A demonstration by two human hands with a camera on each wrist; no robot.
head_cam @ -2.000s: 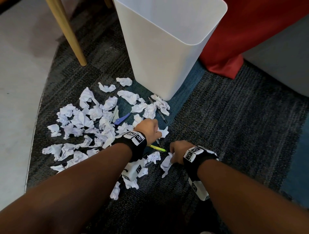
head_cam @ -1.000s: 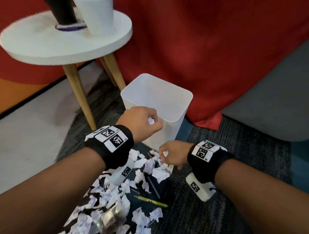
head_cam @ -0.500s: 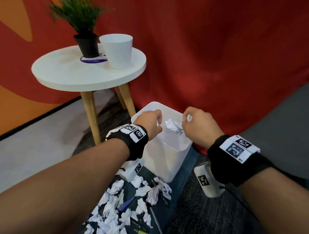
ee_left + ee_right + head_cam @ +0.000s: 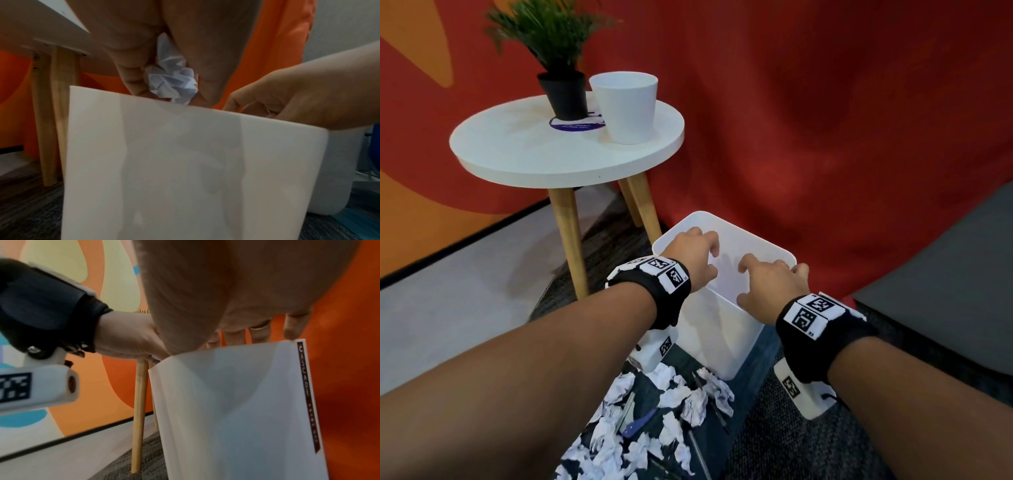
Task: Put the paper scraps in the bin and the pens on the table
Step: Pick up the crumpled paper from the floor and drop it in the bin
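Observation:
Both hands hover over the open top of the white bin (image 4: 722,337). My left hand (image 4: 707,248) has its fingers curled around a crumpled paper scrap (image 4: 172,81), held just above the bin's near rim. My right hand (image 4: 765,275) is spread with straight fingers (image 4: 258,335) hanging over the bin and holds nothing. Several more crumpled scraps (image 4: 690,402) lie on the carpet in front of the bin. Among them are a blue pen (image 4: 638,423) and a thin grey pen (image 4: 700,452). The inside of the bin is hidden by the hands.
A round white table (image 4: 524,154) on wooden legs (image 4: 570,240) stands left of the bin. On it are a potted plant (image 4: 566,97) and a white pot (image 4: 625,109). A red curtain hangs behind, and a grey seat (image 4: 945,274) is at the right.
Both hands rose from the floor pile to above the bin. The right hand, which held a scrap half a second ago, has opened and is empty. The left still holds its scrap.

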